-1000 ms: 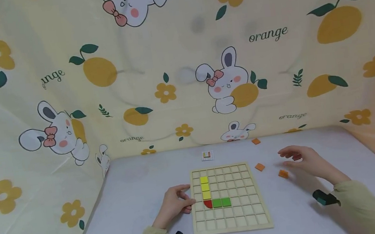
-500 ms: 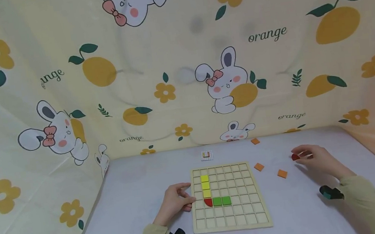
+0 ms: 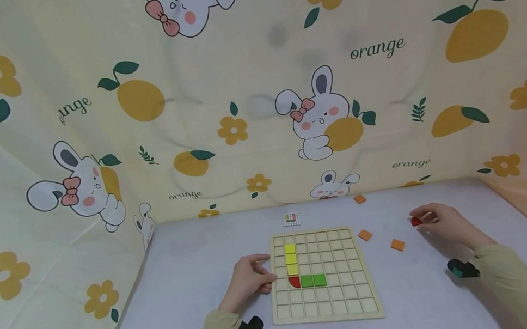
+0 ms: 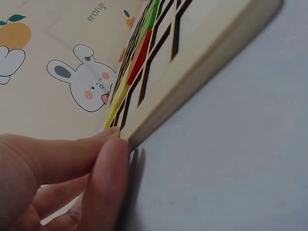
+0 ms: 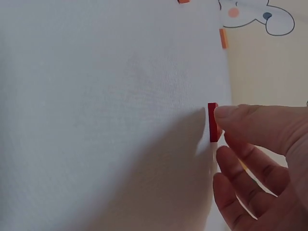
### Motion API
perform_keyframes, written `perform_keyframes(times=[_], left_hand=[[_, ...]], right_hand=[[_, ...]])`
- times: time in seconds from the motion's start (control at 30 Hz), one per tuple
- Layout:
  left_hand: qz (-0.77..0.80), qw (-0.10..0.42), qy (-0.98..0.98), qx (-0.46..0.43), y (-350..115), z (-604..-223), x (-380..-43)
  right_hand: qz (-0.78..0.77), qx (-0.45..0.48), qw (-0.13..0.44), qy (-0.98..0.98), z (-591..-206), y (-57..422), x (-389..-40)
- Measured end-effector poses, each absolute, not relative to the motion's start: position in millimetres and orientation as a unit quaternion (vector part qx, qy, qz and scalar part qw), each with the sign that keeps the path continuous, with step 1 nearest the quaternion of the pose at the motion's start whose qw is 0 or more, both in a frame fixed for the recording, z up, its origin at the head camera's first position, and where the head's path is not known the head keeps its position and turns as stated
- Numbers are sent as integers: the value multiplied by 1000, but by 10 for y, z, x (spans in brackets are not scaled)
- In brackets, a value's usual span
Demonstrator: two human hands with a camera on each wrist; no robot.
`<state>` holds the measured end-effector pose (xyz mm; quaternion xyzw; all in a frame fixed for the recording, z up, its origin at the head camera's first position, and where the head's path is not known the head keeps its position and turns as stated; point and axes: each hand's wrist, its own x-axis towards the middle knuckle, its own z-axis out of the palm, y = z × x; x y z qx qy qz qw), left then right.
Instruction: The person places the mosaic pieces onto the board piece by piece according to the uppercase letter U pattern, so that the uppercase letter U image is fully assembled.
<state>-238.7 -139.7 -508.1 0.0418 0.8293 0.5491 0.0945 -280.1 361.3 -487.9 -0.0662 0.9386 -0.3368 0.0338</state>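
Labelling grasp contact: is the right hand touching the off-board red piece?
Touching. The right wrist view shows the right hand with its thumb tip against the red piece, no gap visible.

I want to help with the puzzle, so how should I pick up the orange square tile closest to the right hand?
Pinch that orange square tile by two opposite edges, probably coming from above. It's thin and lies flat on the table, so you can't get underneath, but nothing touches its edges.
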Motion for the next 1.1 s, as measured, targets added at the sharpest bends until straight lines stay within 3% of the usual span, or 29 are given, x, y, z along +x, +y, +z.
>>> perform_keyframes(times=[0.53, 1.1], left_hand=[[545, 90, 834, 18, -1327, -5046, -2497], [554, 109, 826, 5, -1328, -5046, -2575]], right_hand=[[-305, -88, 10, 948, -4904, 3627, -2855], [-296, -64, 50, 952, -4894, 3672, -2953]])
